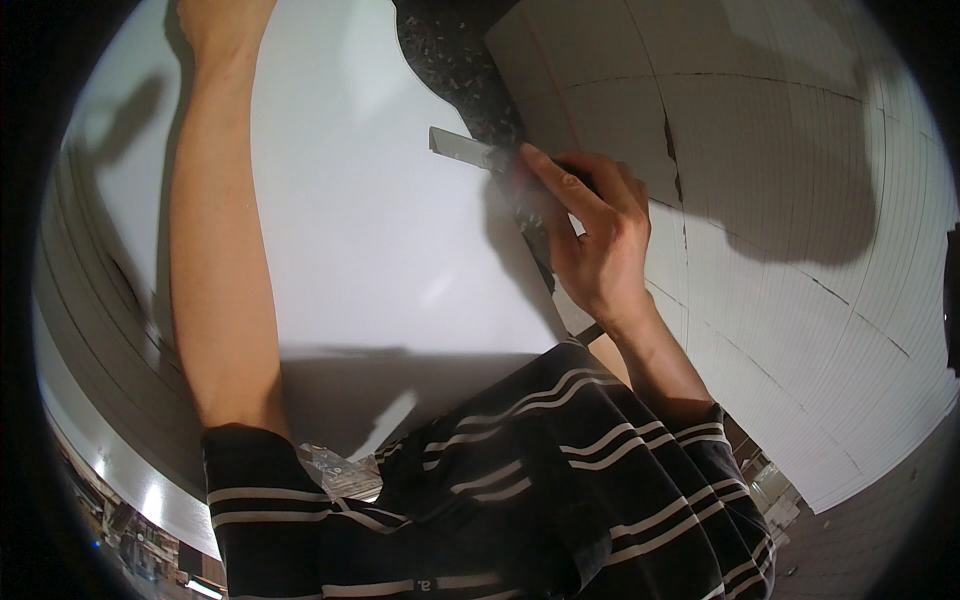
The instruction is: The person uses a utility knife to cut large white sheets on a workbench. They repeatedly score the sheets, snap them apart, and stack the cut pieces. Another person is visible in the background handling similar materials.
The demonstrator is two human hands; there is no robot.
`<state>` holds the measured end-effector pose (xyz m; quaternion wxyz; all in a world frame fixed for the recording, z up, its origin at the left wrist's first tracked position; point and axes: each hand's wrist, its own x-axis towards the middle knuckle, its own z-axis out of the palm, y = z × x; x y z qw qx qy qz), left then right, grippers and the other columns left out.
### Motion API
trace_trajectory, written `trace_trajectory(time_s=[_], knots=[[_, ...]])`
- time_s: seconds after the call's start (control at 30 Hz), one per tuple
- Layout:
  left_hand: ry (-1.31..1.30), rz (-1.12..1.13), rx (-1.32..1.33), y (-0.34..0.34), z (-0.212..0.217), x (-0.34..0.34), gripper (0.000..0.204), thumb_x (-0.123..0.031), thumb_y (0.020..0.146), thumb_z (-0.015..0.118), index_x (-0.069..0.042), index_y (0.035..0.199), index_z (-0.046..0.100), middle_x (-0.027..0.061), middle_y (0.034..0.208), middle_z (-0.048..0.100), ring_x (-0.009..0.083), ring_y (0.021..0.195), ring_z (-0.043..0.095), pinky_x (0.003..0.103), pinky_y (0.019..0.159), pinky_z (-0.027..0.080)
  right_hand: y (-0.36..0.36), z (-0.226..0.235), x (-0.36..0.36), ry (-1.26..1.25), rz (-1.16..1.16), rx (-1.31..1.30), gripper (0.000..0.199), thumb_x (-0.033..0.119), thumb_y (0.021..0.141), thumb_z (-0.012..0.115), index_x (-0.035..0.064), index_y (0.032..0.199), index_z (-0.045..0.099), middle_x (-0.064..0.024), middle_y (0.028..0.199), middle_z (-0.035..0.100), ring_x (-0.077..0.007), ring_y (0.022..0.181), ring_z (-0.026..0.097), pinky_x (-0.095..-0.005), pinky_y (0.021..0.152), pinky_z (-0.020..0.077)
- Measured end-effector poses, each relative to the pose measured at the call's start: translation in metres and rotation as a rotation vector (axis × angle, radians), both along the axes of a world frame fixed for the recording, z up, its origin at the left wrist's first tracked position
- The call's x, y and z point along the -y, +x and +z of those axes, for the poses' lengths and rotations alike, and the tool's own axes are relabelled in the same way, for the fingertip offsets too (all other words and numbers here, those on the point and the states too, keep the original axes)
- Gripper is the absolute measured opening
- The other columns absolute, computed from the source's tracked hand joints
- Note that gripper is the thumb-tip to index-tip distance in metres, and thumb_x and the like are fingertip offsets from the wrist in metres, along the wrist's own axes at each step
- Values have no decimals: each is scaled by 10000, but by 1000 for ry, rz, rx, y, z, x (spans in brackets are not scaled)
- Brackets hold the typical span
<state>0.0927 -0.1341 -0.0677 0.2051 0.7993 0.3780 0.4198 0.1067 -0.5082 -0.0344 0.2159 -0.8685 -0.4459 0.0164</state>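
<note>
My right hand [605,215] is closed around the dark handle of a snap-off utility knife [460,148]. Its wide grey blade points left, over the edge of a large white sheet [370,220]; whether it touches the sheet I cannot tell. The handle is mostly hidden by my fingers and blurred. Along its right side the sheet has a wavy edge. My left arm reaches far forward over the sheet's left part, and only the wrist end of my left hand [215,18] shows at the top border. Its fingers are out of the picture.
To the right rises a big pale stack of thin layers [790,290], with dark cracks between some of them. Dark ground strewn with small shreds [450,65] lies in the gap between sheet and stack. A curved shiny rim [150,500] runs at the lower left.
</note>
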Motion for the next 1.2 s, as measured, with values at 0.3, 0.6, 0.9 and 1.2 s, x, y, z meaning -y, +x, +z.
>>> trace_trajectory(time_s=[0.3,0.6,0.9,1.2], knots=[[6,22,-5,3,-5,-8,368,-174,1012,526,-4,1323,624,287,1243,679,426,1230,614,423,1064,454,2,-7,-4,54,-12,-51,418,100,848,784,197,1255,761,-65,1040,702,-252,939,651,-426,849,484],[-81,11,31,3,-4,-1,370,-178,1020,521,-20,1340,616,282,1273,669,415,1237,613,428,1065,454,5,-3,3,7,31,26,412,96,851,786,164,1256,757,-67,1048,704,-247,949,659,-397,823,493],[-26,9,9,6,-4,5,358,-167,1016,525,-16,1326,623,288,1248,675,428,1227,612,437,1056,455,18,-12,-18,104,26,-13,405,12,832,753,127,1220,774,-99,1018,727,-258,916,684,-385,820,535],[-7,21,24,7,-4,4,351,-174,1017,526,-2,1304,631,289,1239,679,437,1224,611,440,1064,453,34,-6,-4,45,120,10,408,126,878,779,237,1269,748,-58,1048,698,-245,924,663,-413,859,490]])
